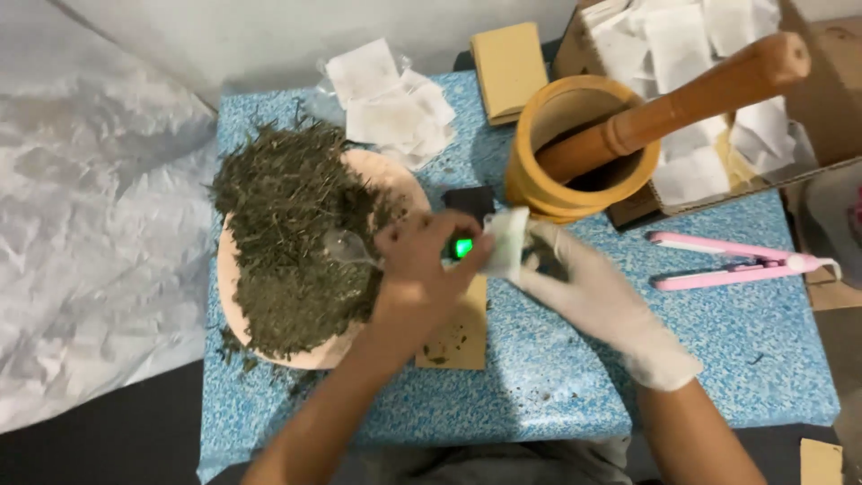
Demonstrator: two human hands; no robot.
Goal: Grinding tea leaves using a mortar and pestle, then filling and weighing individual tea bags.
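Observation:
My left hand [415, 274] is bare and grips a clear plastic spoon [346, 247] whose bowl rests in the heap of dried green herbs [292, 229]. The herbs fill a round pinkish tray [395, 184]. My right hand [588, 292] wears a white glove and pinches a small white paper sachet [507, 241], held upright just right of my left hand. Between the two hands sits a small black scale [469, 205] with a glowing green light [463, 247]. A tan paper square [460, 341] with herb crumbs lies under my left wrist.
A yellow wooden mortar [539, 171] with a long brown pestle [682, 99] stands behind the hands. A pink flat-iron sealer [736, 260] lies at the right. White sachets [391, 103] are piled at the back, more fill a cardboard box [700, 81]. White plastic sheeting [90, 224] lies left of the blue speckled table [557, 377].

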